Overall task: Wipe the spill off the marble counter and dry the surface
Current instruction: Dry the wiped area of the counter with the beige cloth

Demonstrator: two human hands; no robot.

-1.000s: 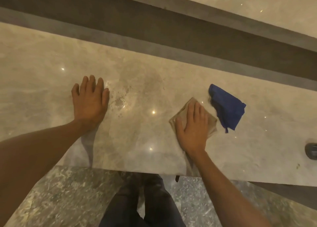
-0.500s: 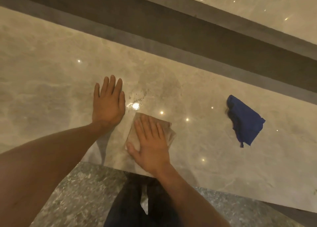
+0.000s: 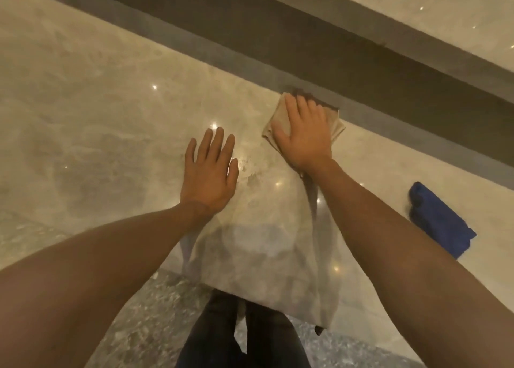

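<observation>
My right hand [image 3: 304, 132] presses flat on a folded beige cloth [image 3: 335, 125] at the far edge of the marble counter [image 3: 97, 122], beside the dark back ledge. Only the cloth's corners show around the palm. My left hand [image 3: 210, 170] lies flat on the counter with fingers spread, holding nothing, just left of a patch of wet spots and smears [image 3: 254, 177].
A crumpled blue cloth [image 3: 442, 220] lies on the counter at the right. A dark ledge [image 3: 278, 53] runs along the back, with another marble surface [image 3: 417, 3] beyond it. The near counter edge drops to a speckled floor [image 3: 144, 317], where my dark trouser legs [image 3: 242, 337] stand.
My right hand slid the beige cloth from the right side leftward across the wet patch, then forward to the counter's far edge. My left hand stayed planted flat.
</observation>
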